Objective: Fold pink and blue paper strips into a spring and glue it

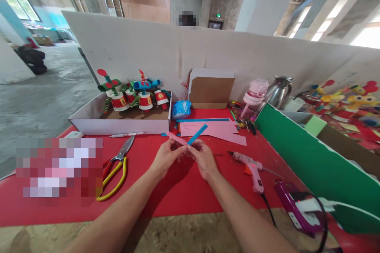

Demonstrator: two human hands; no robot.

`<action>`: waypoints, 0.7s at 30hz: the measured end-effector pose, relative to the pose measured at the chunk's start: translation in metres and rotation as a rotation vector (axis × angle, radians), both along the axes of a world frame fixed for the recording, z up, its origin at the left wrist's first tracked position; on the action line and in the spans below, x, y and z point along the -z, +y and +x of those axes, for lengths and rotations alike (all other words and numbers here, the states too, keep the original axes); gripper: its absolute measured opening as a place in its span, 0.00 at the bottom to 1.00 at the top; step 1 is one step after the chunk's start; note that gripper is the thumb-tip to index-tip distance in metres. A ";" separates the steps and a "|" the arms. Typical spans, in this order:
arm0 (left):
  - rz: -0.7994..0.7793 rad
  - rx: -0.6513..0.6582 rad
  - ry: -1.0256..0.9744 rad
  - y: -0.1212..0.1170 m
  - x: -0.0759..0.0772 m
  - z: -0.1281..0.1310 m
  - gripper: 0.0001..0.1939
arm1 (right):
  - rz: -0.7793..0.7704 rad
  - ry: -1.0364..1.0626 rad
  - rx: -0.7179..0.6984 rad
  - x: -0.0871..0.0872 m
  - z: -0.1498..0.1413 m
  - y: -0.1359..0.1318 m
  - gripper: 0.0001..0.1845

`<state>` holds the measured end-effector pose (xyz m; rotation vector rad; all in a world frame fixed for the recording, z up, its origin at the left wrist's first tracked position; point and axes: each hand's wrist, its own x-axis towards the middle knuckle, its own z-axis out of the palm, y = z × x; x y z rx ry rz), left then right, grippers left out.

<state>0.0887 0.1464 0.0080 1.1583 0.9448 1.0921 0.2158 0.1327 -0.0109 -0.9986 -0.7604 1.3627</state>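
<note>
Nearest us, beyond our forearms at about four o'clock from our hands, a purple power strip (pixel 285 201) carries a white plug (pixel 314 204). Its neighbour at three o'clock is a long green-sided box (pixel 285 158). Between three and four o'clock, a pink glue gun (pixel 252 170) lies on the red tabletop (pixel 181 189), nozzle turned towards us. Towards nine o'clock we have shears (pixel 125 150) with one red and one yellow handle.

At the dial's centre, our left hand (pixel 166 156) and right hand (pixel 204 158) meet, fingertips pinched on a pink strip (pixel 175 137) pointing to ten o'clock and a blue strip (pixel 198 134) pointing to two. The strips come together at our fingers; we cannot tell whether they are joined.

Farther on, we see pink paper (pixel 213 131) at one o'clock and a pen (pixel 126 134) at ten. Behind the pen, a white tray (pixel 121 126) bears paper-cup figures (pixel 120 102). A blue packet (pixel 181 109) sits near twelve, a pink bottle (pixel 255 95) at two, and a white partition (pixel 142 43) stands behind everything.
</note>
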 end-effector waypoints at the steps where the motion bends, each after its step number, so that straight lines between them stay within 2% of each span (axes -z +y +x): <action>1: 0.008 -0.024 -0.003 0.000 0.001 0.000 0.16 | 0.006 -0.012 -0.013 0.001 -0.001 0.000 0.17; 5: -0.001 -0.108 0.067 0.003 0.004 -0.002 0.14 | 0.010 -0.049 -0.096 0.003 -0.003 -0.001 0.18; 11: 0.017 -0.118 0.200 0.004 0.003 -0.003 0.12 | 0.003 -0.002 -0.138 0.001 -0.003 -0.002 0.20; 21: 0.018 -0.122 0.169 0.006 0.007 -0.004 0.14 | -0.045 -0.045 -0.168 0.000 -0.001 -0.002 0.19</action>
